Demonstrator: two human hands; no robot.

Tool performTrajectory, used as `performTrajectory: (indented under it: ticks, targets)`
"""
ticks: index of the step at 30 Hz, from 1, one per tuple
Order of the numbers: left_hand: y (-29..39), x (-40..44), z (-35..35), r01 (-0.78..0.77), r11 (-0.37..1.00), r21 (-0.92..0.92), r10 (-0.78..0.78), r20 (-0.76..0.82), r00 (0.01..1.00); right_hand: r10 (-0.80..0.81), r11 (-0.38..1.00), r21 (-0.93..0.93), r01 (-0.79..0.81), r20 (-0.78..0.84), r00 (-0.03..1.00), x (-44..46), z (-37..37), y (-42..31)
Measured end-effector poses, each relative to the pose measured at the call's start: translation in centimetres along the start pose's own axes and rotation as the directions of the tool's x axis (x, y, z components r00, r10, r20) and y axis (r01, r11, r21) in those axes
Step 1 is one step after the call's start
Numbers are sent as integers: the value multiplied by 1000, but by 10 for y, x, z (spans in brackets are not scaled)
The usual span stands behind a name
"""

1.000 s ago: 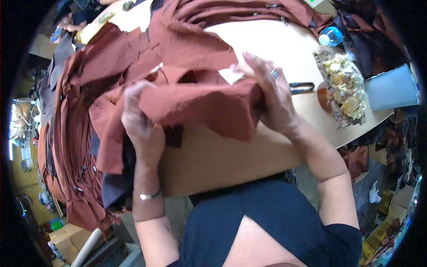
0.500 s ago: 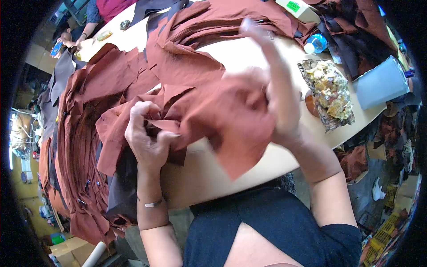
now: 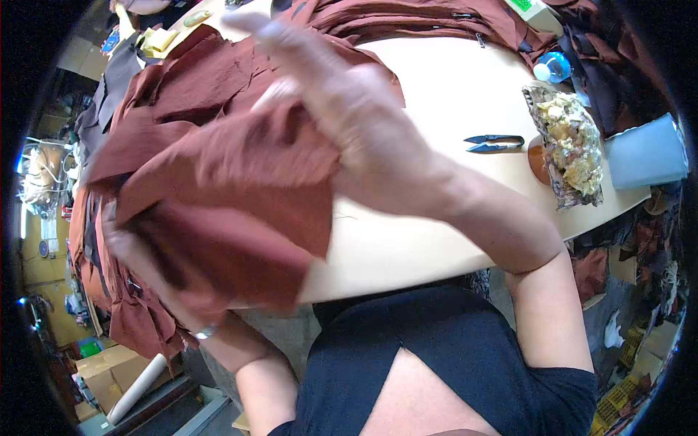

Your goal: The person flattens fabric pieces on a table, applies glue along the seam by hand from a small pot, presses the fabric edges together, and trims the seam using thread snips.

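Observation:
A reddish-brown piece of cloth (image 3: 240,182) is spread between my hands over the left part of the table, blurred by motion. My right hand (image 3: 356,120) is at its upper right edge; one or two fingers stretch up and left while the rest appear closed on the cloth. My left hand (image 3: 127,240) lies at the cloth's lower left, mostly covered by it and smeared, so its fingers do not show. Beneath and behind is a pile of similar reddish-brown cloth pieces (image 3: 196,80). Black thread snips (image 3: 494,143) lie on the table to the right of my right hand.
On the pale table (image 3: 414,240) stand a blue-capped bottle (image 3: 552,67), a crusty yellowish lump (image 3: 571,142) and a grey-blue bin (image 3: 647,152). More brown cloth (image 3: 429,25) runs along the far side. Cardboard boxes (image 3: 109,374) are on the floor at left.
My right hand has swept left, carrying the cloth with it. My left hand has moved left and is now largely behind the cloth. The thread snips have come into view.

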State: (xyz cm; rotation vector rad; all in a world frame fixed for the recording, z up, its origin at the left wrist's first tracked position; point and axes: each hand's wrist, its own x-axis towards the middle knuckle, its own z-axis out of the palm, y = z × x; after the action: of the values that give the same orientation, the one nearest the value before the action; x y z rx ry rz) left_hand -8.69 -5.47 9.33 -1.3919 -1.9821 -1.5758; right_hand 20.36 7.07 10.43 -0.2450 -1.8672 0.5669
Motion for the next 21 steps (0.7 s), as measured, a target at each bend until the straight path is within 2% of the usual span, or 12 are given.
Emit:
performTrajectory:
  ticks: [2,4,6,8,9,10,11,13,15,17,19,21]
  targets:
    - [-9,44,-17,-104,993,49,112,-210,971,163,952,242,-186,112,980,-8,7,-9]
    - [12,89,-42,-245,859,450,390,-264,882,334,763,507,-401,223,916,-24,2,-4]
    - [24,107,-11,-464,627,626,549,66,833,465,619,545,-566,327,823,-47,-18,-4]
    - [39,108,52,-676,370,637,578,413,704,620,558,434,-707,348,703,-77,-42,-4]
    - [48,102,85,-777,265,571,551,572,608,690,602,286,-746,285,666,-100,-53,3]
    - [52,82,125,-898,326,296,611,659,439,747,618,130,-775,210,631,-115,-61,6]
    - [32,67,158,-903,413,122,573,735,362,795,606,0,-795,22,606,-120,-65,1]
    - [23,30,198,-850,521,-75,565,777,278,812,557,-234,-797,-45,582,-123,-79,-6]
    - [18,13,221,-825,557,-91,581,752,310,564,648,-576,-498,-77,822,-133,-79,5]
    - [22,12,226,-814,578,-57,543,772,331,394,628,-742,-234,45,918,-134,-79,15]
    - [28,17,220,-823,568,-12,539,761,361,340,650,-757,-66,212,916,-127,-74,24]
    - [32,15,209,-727,685,39,460,751,473,399,672,-728,-135,202,895,-124,-72,31]
